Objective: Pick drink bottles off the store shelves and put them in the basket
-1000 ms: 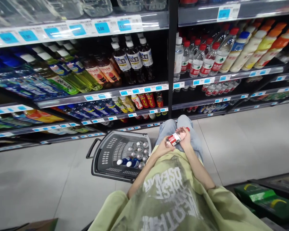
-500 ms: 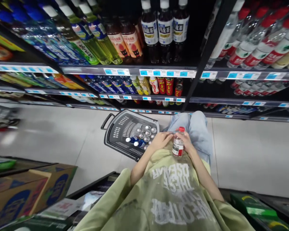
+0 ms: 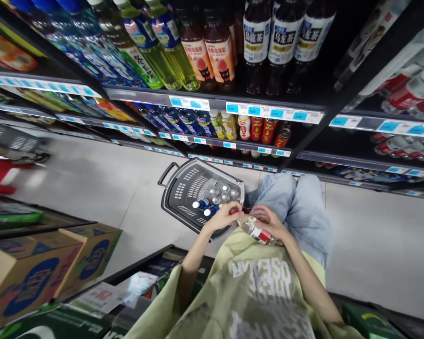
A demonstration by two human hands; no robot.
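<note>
A small clear water bottle [image 3: 260, 234] with a red and white label lies tilted in front of my waist, its red cap end pointing left toward the basket. My right hand [image 3: 271, 223] is closed around the bottle's body from the far side. The fingers of my left hand [image 3: 225, 216] pinch the neck end at the red cap, which they partly cover. Just beyond my left hand, the black shopping basket [image 3: 169, 201] stands on the floor. Inside it are several clear bottles with pale caps and two blue bottles [image 3: 202, 204] with white caps.
Drink shelves [image 3: 212, 100] run across the front, with dark tea bottles [image 3: 257, 35] on the upper level. Cardboard boxes [image 3: 31, 278] stand at the lower left, beside green packs [image 3: 56, 322]. At the far left is a grey and red object [image 3: 7, 172], blurred.
The bottle has gone from upright to tilted, cap end to the left. My left hand has moved onto the cap end. The view has shifted, bringing the shelves closer.
</note>
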